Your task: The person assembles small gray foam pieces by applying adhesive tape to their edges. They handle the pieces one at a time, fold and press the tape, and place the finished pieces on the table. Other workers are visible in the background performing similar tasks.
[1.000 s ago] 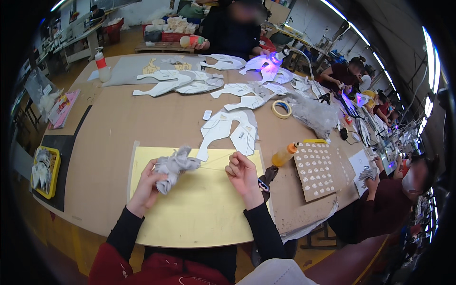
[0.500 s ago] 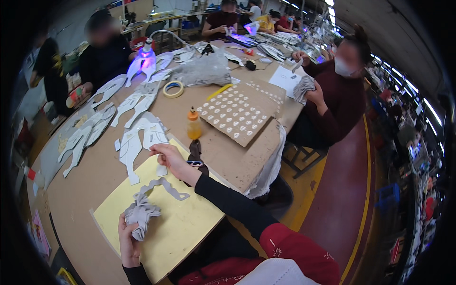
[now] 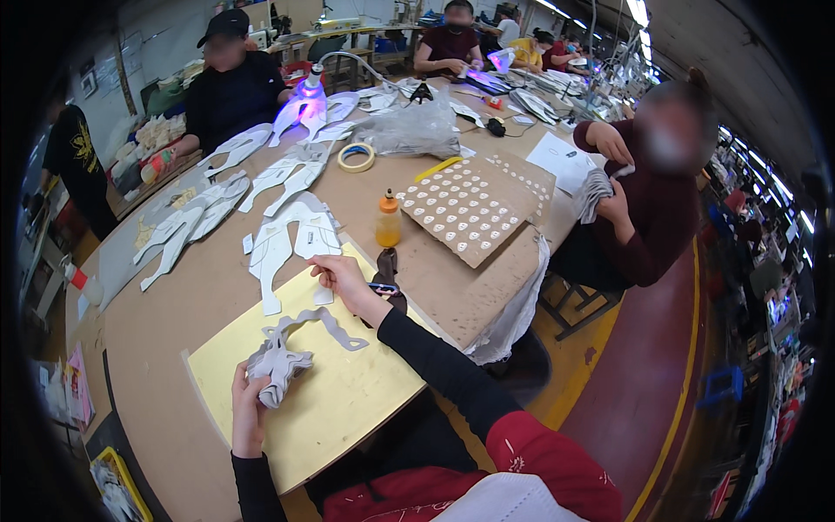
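Note:
My left hand grips a crumpled bundle of grey cut fabric pieces over a yellow cutting mat. One flat grey curved piece trails from the bundle across the mat. My right hand rests at the mat's far edge, fingertips on a white cut pattern piece. A small dark tool stands just right of that hand.
An orange glue bottle, a cardboard sheet with rows of small white pieces, a tape roll and several white cutouts lie on the brown table. A person in maroon sits right; others work beyond. A yellow tray sits lower left.
The view has swung right, so the table now runs diagonally. My right hand has reached from the mat's middle to the white cutout; my left hand still holds the bundle.

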`<state>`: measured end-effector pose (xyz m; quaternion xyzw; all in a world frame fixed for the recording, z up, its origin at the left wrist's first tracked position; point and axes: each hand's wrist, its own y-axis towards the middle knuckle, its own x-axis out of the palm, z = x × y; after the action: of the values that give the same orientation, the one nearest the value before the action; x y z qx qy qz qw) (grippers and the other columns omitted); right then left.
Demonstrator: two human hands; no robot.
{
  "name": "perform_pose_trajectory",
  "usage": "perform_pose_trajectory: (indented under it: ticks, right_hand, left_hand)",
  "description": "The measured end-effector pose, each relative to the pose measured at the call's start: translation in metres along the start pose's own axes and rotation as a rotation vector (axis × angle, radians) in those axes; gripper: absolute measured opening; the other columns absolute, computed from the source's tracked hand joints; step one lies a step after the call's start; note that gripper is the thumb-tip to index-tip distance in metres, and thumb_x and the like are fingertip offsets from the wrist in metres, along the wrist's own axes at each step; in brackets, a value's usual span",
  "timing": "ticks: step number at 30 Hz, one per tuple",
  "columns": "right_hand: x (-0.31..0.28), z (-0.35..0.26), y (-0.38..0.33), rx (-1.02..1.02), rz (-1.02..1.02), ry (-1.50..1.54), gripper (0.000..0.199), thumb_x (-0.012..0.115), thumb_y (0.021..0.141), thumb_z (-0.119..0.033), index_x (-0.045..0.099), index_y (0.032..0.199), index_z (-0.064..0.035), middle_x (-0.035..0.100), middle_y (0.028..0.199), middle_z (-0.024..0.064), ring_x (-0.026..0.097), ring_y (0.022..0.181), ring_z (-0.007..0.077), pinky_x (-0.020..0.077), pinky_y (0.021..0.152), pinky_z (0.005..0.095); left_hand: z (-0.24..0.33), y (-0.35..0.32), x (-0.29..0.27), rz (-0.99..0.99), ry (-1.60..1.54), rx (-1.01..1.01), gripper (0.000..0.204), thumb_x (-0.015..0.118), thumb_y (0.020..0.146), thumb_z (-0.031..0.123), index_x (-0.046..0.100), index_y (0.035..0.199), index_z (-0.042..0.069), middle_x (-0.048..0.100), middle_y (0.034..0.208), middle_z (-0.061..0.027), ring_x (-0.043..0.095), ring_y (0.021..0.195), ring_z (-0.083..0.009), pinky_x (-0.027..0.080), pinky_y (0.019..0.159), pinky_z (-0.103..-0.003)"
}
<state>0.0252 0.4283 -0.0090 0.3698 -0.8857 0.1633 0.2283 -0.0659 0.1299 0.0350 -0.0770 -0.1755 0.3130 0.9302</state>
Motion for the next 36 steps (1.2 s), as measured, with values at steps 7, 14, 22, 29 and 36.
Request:
perform_pose_trajectory:
  ticks: [7,14,22,29,36]
  right_hand:
    - [0.001,0.001,-0.002,-0.027,-0.045,-0.083,0.022,0.061,0.098,-0.017,0.071,0.106,0.0007,0.065,0.081,0.0013,0.055,0.064,0.0049,0.044,0.061,0.0196]
    - [-0.003,0.004,0.002,-0.033,-0.039,-0.069,0.023,0.061,0.098,-0.017,0.07,0.108,0.0012,0.065,0.081,0.0014,0.055,0.065,0.0051,0.0442,0.061,0.0198]
    - [-0.008,0.006,0.003,-0.059,-0.009,-0.035,0.026,0.064,0.095,-0.021,0.071,0.104,0.0028,0.074,0.091,0.0094,0.06,0.062,0.0072,0.0421,0.053,0.021]
    - [-0.004,0.009,0.0,-0.135,-0.033,-0.304,0.025,0.065,0.095,-0.021,0.074,0.096,0.0019,0.073,0.081,0.0067,0.064,0.059,0.008,0.0474,0.052,0.0215]
    - [0.011,0.012,-0.025,-0.653,-0.061,-0.873,0.014,0.069,0.089,-0.01,0.072,0.092,0.004,0.072,0.083,0.0115,0.068,0.076,0.0169,0.0511,0.066,0.0291]
  left_hand:
    - [-0.001,-0.003,0.005,0.029,0.027,-0.025,0.042,0.061,0.086,0.009,0.049,0.126,0.004,0.065,0.109,-0.0073,0.066,0.09,-0.0125,0.054,0.073,-0.025]
    - [-0.006,0.0,0.004,0.027,-0.011,-0.032,0.042,0.062,0.086,0.01,0.048,0.126,0.004,0.064,0.11,-0.0071,0.066,0.093,-0.0127,0.054,0.074,-0.026]
    - [-0.006,-0.002,0.008,0.011,-0.031,-0.021,0.042,0.061,0.087,0.01,0.049,0.127,0.003,0.064,0.112,-0.007,0.065,0.094,-0.0125,0.053,0.077,-0.026]
    - [-0.007,0.001,0.005,-0.012,-0.024,-0.031,0.039,0.059,0.089,0.011,0.052,0.126,0.005,0.065,0.11,-0.006,0.065,0.093,-0.0114,0.053,0.074,-0.025]
    - [-0.014,0.005,-0.003,0.106,-0.063,0.064,0.04,0.062,0.09,0.016,0.053,0.128,0.006,0.066,0.109,-0.0048,0.065,0.093,-0.0109,0.054,0.076,-0.026]
